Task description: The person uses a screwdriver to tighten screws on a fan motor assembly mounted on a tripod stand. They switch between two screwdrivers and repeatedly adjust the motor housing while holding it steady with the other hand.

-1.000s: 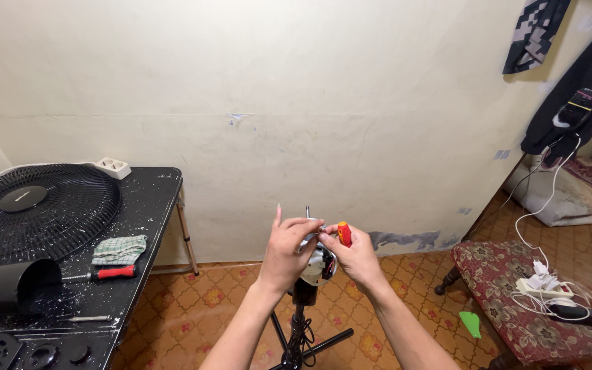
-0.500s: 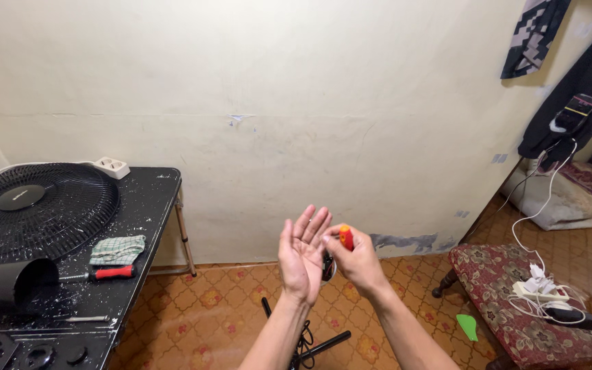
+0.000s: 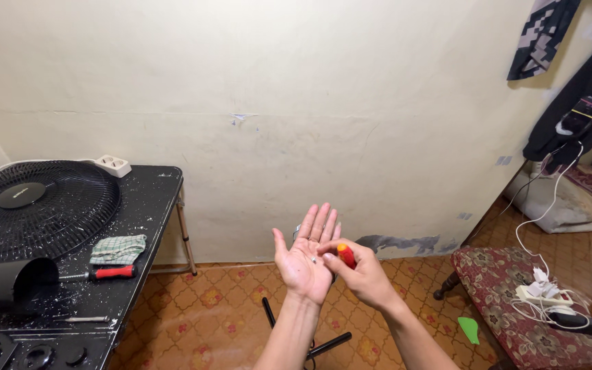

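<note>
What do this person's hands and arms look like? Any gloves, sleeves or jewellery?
Both are bare: the left hand and right hand wear no gloves, and both forearms show no sleeves as far as the frame reaches. No watch or bracelet is visible. Whether a finger bears a ring is too small to tell.

I see two bare forearms, no sleeves, watch or gloves. The left hand (image 3: pixel 304 260) and right hand (image 3: pixel 361 274) both show bare fingers without rings.
</note>
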